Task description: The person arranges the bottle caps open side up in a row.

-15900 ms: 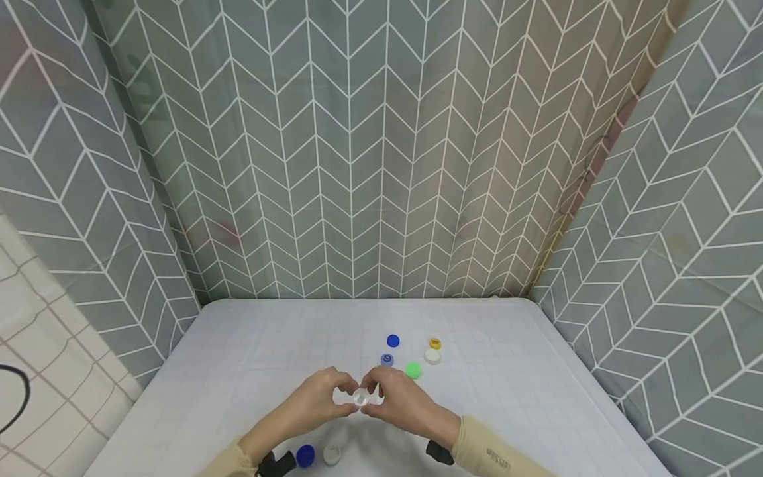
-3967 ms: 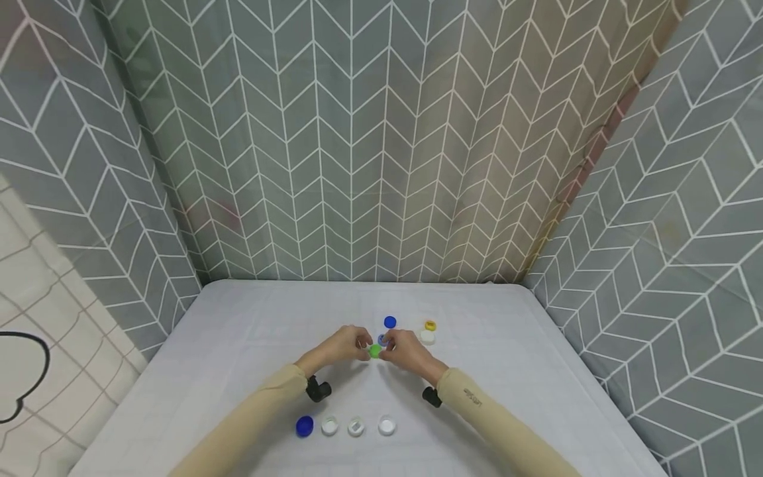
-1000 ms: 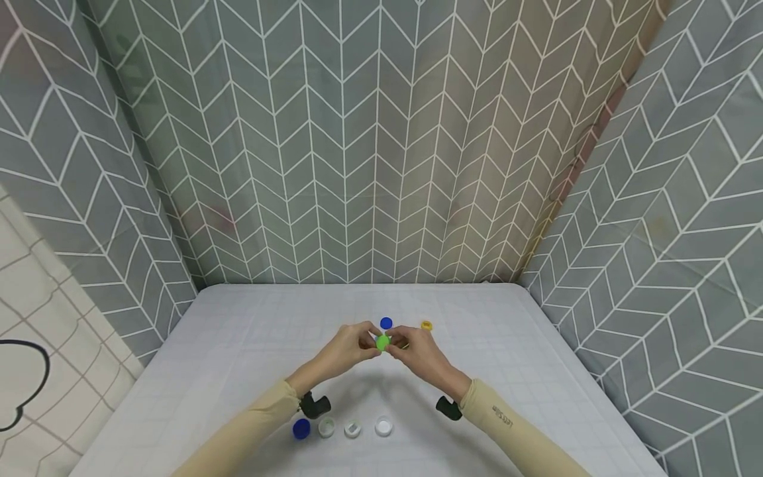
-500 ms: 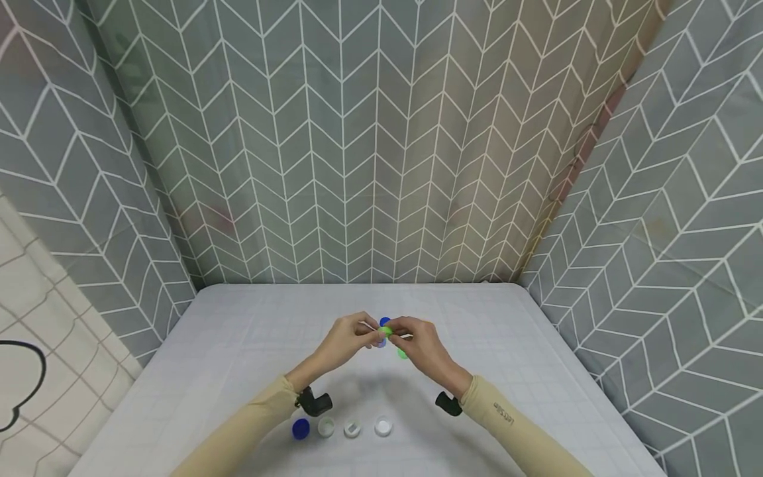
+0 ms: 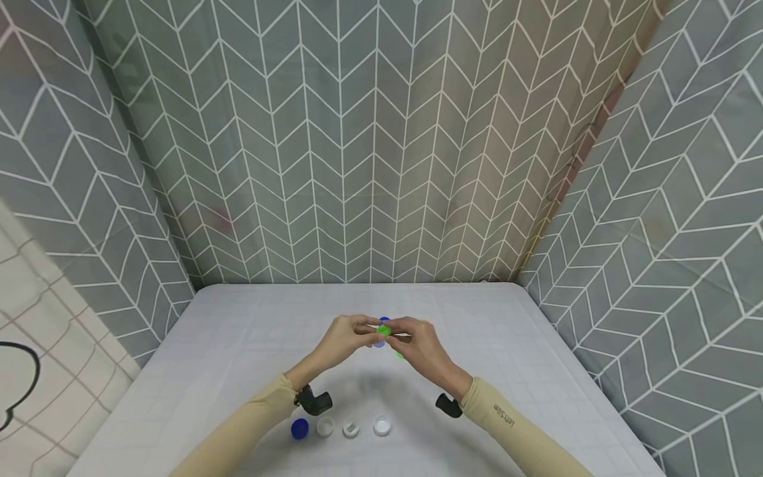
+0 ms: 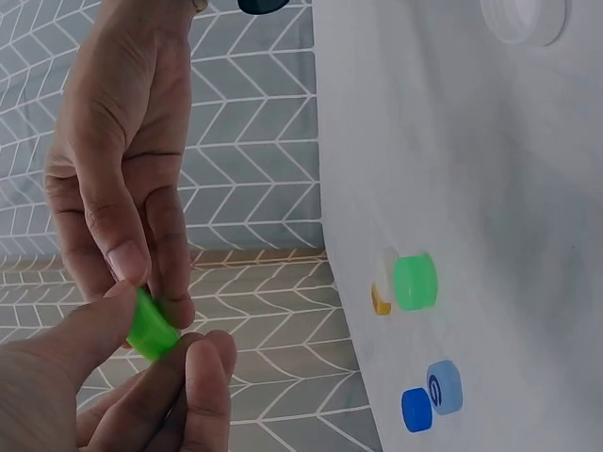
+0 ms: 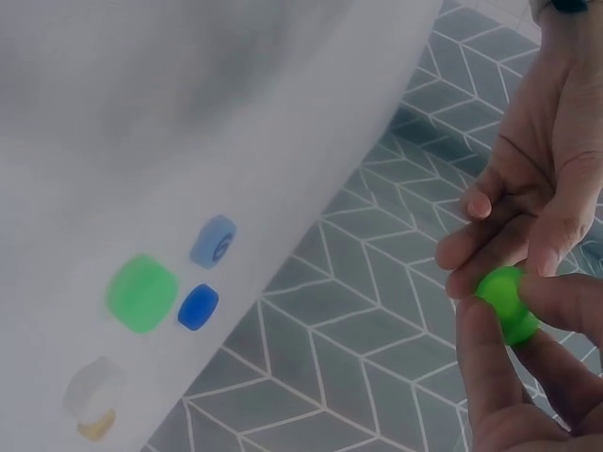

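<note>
Between my two hands is a small bright green bottle cap (image 5: 383, 330), held up over the far middle of the table. My left hand (image 5: 340, 343) pinches it from one side with thumb and fingertips. From the other side my right hand (image 5: 424, 344) pinches the same cap. In the left wrist view the cap (image 6: 153, 328) is tilted, with fingertips of both hands at its edges. Its rounded side faces the right wrist view. Below the hands lie a light blue cap (image 7: 214, 241) with a mark on it, a blue cap (image 7: 198, 307) and a larger green cap (image 7: 141, 293).
A whitish cap (image 7: 92, 386) and a yellow cap (image 7: 97, 427) lie past the green one, hidden in the head view. Along the near side stand a dark blue cap (image 5: 300, 428) and three white caps (image 5: 382, 426) in a row. Patterned curtains surround the white-covered table (image 5: 250, 318).
Earlier, both hands held a clear or white cap; two white caps have since joined the near row. The small green cap has been raised slightly and turned between the fingers.
</note>
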A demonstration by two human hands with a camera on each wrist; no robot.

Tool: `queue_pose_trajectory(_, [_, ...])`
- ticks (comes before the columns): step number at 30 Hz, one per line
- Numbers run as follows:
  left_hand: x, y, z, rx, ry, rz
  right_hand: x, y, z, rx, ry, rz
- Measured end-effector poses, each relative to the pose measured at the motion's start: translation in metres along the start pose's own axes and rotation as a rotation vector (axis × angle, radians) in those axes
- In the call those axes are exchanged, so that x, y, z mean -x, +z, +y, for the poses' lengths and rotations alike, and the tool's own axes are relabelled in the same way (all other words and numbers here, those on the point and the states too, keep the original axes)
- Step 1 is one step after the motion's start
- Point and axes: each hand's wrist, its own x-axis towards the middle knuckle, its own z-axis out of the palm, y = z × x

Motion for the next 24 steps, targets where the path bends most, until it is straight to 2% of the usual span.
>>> queue_pose_trajectory(7, [-0.001,-0.001,-0.004,0.01,0.009,-0.033,0.002,0.002,0.001,0.016,0.006,-0.002])
queue_pose_trajectory(10, [-0.001,-0.002,-0.003,0.01,0.033,-0.049,0.002,0.001,0.0,0.023,0.009,-0.009])
queue_pose_trajectory(17, [0.0,0.004,0.001,-0.083,0.088,-0.073,0.002,-0.006,-0.002,0.102,0.029,-0.081])
queue_pose_trajectory(24, [0.004,0.016,0.003,-0.145,0.081,-0.108,0.004,-0.013,-0.006,0.192,0.069,-0.17])
